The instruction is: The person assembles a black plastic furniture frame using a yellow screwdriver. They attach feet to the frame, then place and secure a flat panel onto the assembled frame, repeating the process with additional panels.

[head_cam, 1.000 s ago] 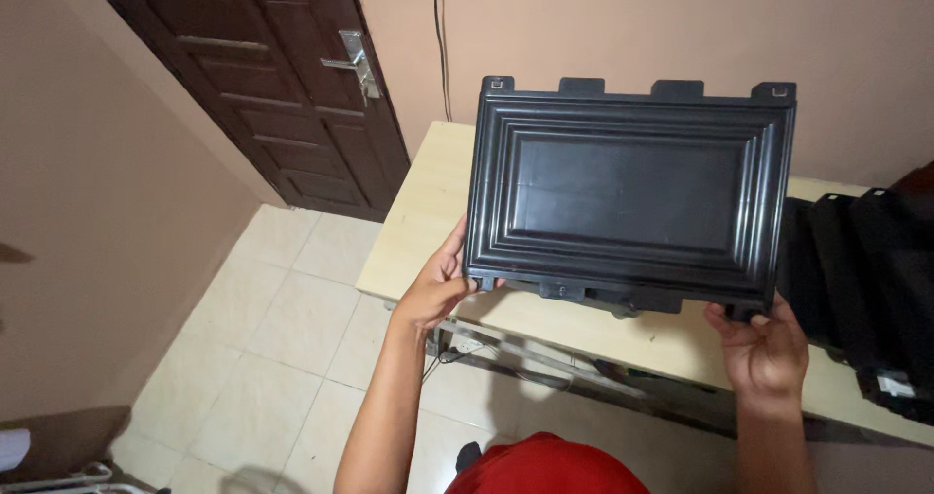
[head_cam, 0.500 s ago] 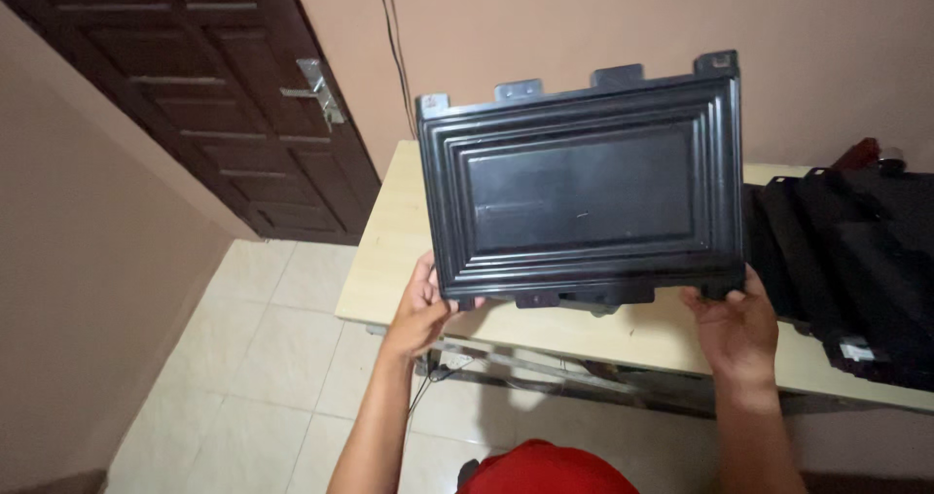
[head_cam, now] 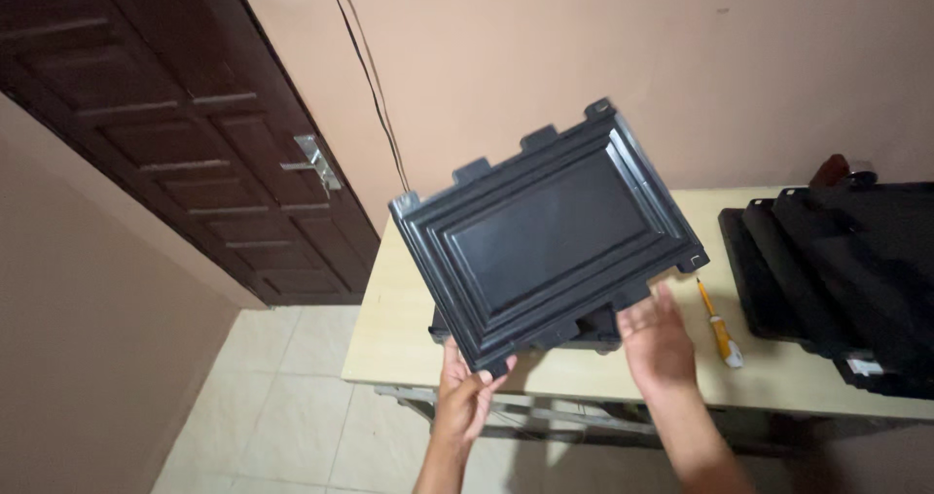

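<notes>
A black rectangular plastic panel (head_cam: pixel 550 231) with stepped ridges and small tabs along its far edge is held tilted above a pale wooden table (head_cam: pixel 399 329). My left hand (head_cam: pixel 467 397) grips the panel's lower left corner from below. My right hand (head_cam: pixel 657 343) is just under the panel's lower right edge, fingers spread and flat, at most touching the rim. Part of another dark object (head_cam: pixel 595 336) shows on the table beneath the panel.
A yellow-handled screwdriver (head_cam: pixel 718 327) lies on the table right of my right hand. A stack of black panels (head_cam: pixel 837 270) fills the table's right end. A dark brown door (head_cam: pixel 195 163) with a metal handle (head_cam: pixel 316 161) stands at left, above a tiled floor (head_cam: pixel 282 397).
The panel has rotated from level to tilted, its right side raised. My right hand has let go of the lower right corner and opened. The view has shifted right.
</notes>
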